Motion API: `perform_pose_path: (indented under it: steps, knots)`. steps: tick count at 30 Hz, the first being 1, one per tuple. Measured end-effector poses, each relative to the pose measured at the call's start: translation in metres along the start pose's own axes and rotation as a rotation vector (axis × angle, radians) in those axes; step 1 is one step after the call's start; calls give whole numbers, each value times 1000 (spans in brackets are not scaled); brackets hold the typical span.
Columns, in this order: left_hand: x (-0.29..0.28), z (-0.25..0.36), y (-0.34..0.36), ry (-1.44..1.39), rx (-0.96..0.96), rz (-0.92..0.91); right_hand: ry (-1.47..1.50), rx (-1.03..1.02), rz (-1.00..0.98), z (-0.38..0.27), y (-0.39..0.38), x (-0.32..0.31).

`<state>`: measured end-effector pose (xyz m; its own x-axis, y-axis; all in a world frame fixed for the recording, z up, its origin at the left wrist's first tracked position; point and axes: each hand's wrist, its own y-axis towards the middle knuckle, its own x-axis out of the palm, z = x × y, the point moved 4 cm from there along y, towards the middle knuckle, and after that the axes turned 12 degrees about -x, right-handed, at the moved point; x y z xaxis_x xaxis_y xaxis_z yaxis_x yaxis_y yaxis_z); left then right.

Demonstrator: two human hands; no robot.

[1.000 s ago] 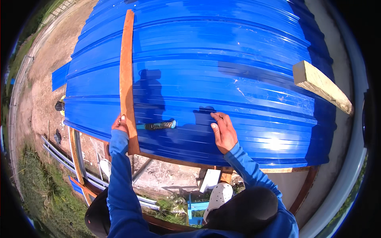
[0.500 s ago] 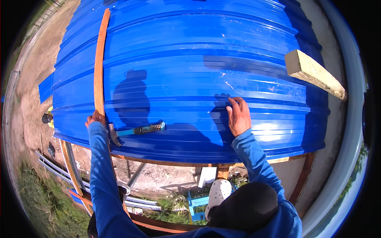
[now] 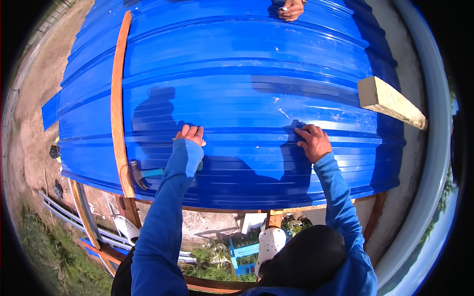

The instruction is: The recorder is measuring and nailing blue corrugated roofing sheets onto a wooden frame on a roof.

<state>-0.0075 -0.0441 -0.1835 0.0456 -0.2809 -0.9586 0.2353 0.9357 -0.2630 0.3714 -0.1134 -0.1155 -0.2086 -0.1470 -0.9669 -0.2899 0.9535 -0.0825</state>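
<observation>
Blue ribbed roofing sheet (image 3: 222, 98) spreads beneath both hands. My left hand (image 3: 191, 134) is over a raised rib, its fingers curled; whatever they hold, if anything, is hidden. On the same rib, further right, my right hand (image 3: 315, 142) touches the metal with bent fingers, thumb and fingers apart, nothing visible between them. A claw hammer (image 3: 152, 173) with a teal handle lies on the sheet near its lower edge, partly covered by my left forearm. Left of it, a narrow wooden strip (image 3: 118, 98) runs away from me across the ribs.
Another person's hand (image 3: 291, 10) holds a small pale object at the far edge. A thick timber (image 3: 390, 102) juts over the sheet's right side. Below the near edge are wooden framing, white perforated shoes (image 3: 271, 244) and ground far down. A large grey pipe (image 3: 434, 123) curves along the right.
My left hand has left the wooden strip and moved right, past the hammer. My right hand has shifted slightly right and down. Another person's hand has appeared at the top.
</observation>
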Motion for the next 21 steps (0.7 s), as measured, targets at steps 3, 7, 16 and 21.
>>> perform_pose_path:
  steps: [3, 7, 16, 21]
  knots:
    - [14, 6, 3, 36, 48, 67, 25, 40, -83, 5, 5, -1]
    - [11, 26, 14, 119, 48, -26, -26, 82, -187, 13, 6, 2]
    - [81, -21, 18, -155, -169, 102, -302, 61, -402, -6, 31, 45]
    - [93, -11, 19, -366, -424, -164, -397, -14, -447, 1, 25, 37]
